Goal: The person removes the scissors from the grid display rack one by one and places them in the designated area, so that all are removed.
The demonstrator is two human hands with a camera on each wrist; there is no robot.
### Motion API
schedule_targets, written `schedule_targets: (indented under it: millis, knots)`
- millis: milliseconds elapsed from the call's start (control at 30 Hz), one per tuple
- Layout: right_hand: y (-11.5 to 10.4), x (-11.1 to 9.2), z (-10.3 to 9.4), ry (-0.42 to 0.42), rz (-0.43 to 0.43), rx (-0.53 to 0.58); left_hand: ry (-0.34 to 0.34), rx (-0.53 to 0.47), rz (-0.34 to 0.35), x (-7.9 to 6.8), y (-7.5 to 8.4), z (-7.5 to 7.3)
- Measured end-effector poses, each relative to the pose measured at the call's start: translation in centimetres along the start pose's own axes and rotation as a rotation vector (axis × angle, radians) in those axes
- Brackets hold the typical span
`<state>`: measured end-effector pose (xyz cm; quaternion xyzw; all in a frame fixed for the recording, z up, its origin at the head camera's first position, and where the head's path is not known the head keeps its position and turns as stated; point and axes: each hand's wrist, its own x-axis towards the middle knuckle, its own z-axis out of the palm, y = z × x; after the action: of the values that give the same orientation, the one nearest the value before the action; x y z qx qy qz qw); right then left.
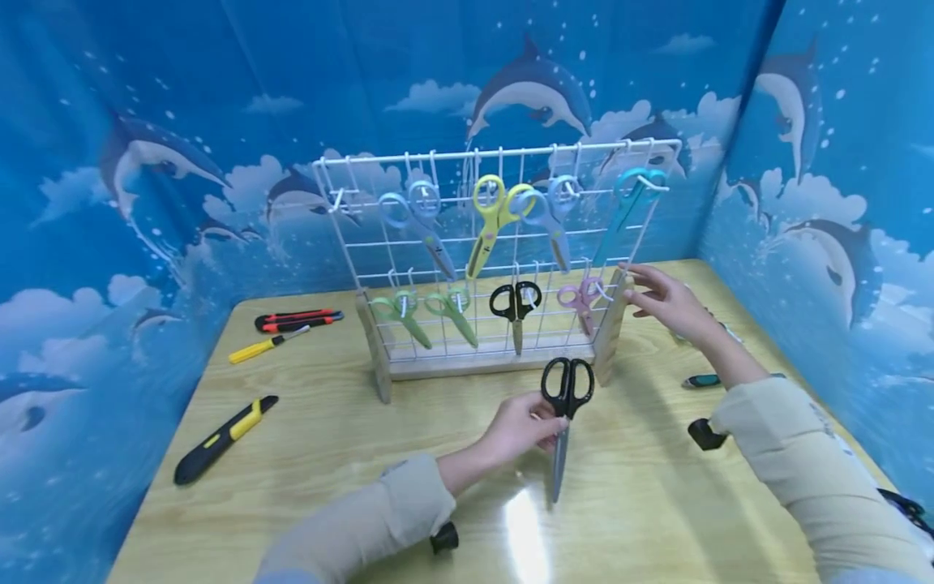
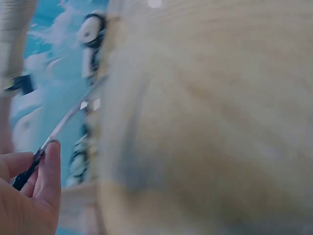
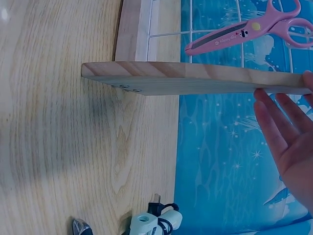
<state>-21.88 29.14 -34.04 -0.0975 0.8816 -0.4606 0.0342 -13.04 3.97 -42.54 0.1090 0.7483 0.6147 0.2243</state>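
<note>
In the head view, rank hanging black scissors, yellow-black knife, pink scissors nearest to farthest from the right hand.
1. Pink scissors, lower right on rack.
2. Hanging black scissors, lower middle.
3. Yellow-black knife, far left on table.

Only near-readable text: small pale lettering on the pink scissors, upper right of the right wrist view. Looks like "Happy day", second word soft, not certain. Small black-and-white figure printed just beside it. Head view: small dark marks on the yellow scissors, upper middle, and the leftmost blue scissors next to them, both too small to read.
</note>
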Motion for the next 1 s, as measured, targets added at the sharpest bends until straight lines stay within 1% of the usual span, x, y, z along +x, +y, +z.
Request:
schedule_targets:
  millis: [67,167,267,400,533,633,800,1000]
  knots:
    - [0.0,0.2,0.1,0.004,-0.006,0.003,-0.017,-0.006,-0.042,0.7,-1.1,1.6]
    - [-0.1,0.2,0.1,0.012,-0.017,0.003,-0.033,-0.020,-0.097,1.3,-2.0,3.8]
    - [0.0,0.3,0.2,0.011,-0.022,0.007,-0.021,-0.062,-0.169,1.8,-2.4,5.8]
    - [0.0,0.2,0.2,0.004,-0.020,0.022,-0.024,-0.118,-0.236,2.7,-2.5,7.9]
    - [-0.1,0.2,0.2,-0.002,-0.015,0.032,-0.051,-0.124,-0.265,3.3,-2.3,9.4]
    - [-0.2,0.2,0.2,-0.004,-0.015,0.037,-0.036,-0.111,-0.280,3.5,-2.1,10.4]
    - [-0.3,0.1,0.2,-0.008,-0.014,0.030,0.016,-0.087,-0.310,3.9,-1.9,11.8]
    - [-0.3,0.0,0.2,-0.004,-0.008,0.028,0.056,-0.125,-0.353,4.4,-1.8,13.0]
